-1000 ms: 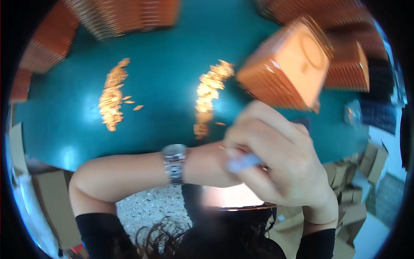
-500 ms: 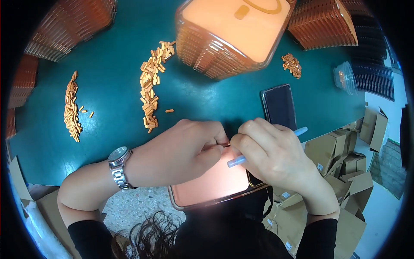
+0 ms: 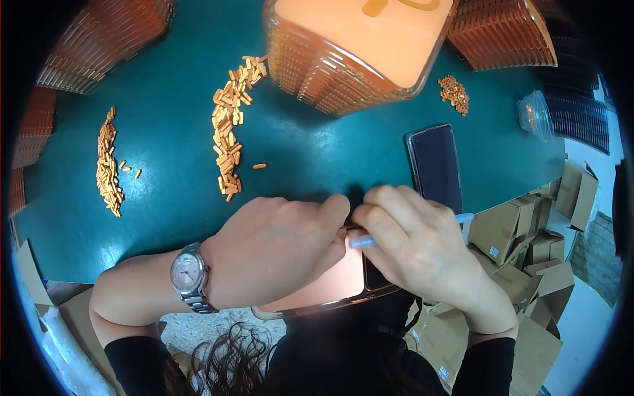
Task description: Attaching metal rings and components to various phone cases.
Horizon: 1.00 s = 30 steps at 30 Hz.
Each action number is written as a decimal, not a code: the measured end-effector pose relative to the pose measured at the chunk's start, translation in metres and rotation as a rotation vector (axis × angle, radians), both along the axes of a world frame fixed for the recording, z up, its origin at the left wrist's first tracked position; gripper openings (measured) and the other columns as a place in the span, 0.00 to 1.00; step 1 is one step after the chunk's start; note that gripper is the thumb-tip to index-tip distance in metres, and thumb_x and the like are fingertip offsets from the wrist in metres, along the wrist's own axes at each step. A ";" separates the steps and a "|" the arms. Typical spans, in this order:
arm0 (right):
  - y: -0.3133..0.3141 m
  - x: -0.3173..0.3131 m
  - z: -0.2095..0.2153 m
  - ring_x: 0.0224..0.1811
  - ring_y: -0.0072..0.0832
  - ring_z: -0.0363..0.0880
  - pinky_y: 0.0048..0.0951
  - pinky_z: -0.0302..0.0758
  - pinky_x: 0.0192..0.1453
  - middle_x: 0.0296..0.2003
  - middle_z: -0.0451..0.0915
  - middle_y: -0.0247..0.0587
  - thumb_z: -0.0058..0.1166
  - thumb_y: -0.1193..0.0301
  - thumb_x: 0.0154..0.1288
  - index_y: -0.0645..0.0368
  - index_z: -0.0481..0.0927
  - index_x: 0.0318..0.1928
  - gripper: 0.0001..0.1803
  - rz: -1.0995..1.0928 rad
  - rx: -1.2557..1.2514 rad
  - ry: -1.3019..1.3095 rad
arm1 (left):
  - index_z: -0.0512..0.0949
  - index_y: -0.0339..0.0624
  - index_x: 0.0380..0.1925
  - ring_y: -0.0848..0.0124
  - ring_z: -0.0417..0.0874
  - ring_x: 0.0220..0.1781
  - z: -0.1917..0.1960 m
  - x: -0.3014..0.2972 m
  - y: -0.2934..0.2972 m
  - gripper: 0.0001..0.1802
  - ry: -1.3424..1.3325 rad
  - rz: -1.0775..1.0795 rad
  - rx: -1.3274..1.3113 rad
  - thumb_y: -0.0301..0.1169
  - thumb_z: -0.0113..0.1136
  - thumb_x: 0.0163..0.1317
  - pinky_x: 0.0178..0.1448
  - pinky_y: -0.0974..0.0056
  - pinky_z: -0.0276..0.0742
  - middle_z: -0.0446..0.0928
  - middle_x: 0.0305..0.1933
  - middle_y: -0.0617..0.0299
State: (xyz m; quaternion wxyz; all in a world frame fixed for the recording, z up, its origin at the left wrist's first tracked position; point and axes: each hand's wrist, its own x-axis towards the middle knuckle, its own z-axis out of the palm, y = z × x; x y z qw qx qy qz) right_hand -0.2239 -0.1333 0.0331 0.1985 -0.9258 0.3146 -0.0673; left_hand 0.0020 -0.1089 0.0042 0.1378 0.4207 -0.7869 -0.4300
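A phone case (image 3: pixel 337 280) with a pink-orange back and a shiny rim lies under both hands at the table's near edge. My left hand (image 3: pixel 281 241), with a metal watch (image 3: pixel 190 272) at the wrist, is closed at the case's upper edge, its thumb and fingers pinched together. Closed too, my right hand (image 3: pixel 419 247) holds a pale blue pen-like stick (image 3: pixel 466 218) slanting through its fingers. Its fingertips meet the left ones near the dark end of the case. Whatever small part may sit between the fingertips is hidden.
Small gold-orange pieces lie in a long pile (image 3: pixel 228 129), a left pile (image 3: pixel 107 165) and a right pile (image 3: pixel 454 96). A stack of orange cases (image 3: pixel 356 39) stands ahead. A dark phone (image 3: pixel 436 165), a clear tub (image 3: pixel 535 117) and cardboard boxes (image 3: pixel 502 231) are at right.
My left hand has turned, with its fingers bent higher and the watch face more toward view. The case's visible part has shifted slightly left. The right hand keeps the stick.
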 end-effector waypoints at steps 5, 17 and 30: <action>0.005 -0.002 0.011 0.39 0.29 0.75 0.26 0.74 0.29 0.37 0.74 0.36 0.60 0.69 0.63 0.67 0.84 0.48 0.17 0.081 -0.130 0.179 | 0.72 0.41 0.39 0.50 0.86 0.28 -0.005 0.000 0.003 0.10 0.048 0.024 -0.002 0.29 0.66 0.68 0.30 0.51 0.80 0.81 0.24 0.53; 0.004 -0.003 0.006 0.37 0.26 0.74 0.26 0.69 0.30 0.34 0.72 0.29 0.61 0.69 0.54 0.57 0.84 0.39 0.11 0.008 -0.220 0.079 | 0.74 0.38 0.43 0.51 0.87 0.30 0.000 -0.004 0.010 0.08 0.085 0.081 0.045 0.26 0.64 0.71 0.33 0.54 0.82 0.83 0.29 0.50; -0.039 -0.046 0.054 0.35 0.25 0.76 0.24 0.66 0.33 0.47 0.85 0.36 0.71 0.66 0.59 0.54 0.90 0.53 0.20 -0.033 -0.823 -0.439 | 0.49 0.36 0.83 0.62 0.81 0.66 0.038 0.017 -0.019 0.61 0.655 -0.278 0.910 0.63 0.69 0.66 0.66 0.58 0.81 0.71 0.70 0.50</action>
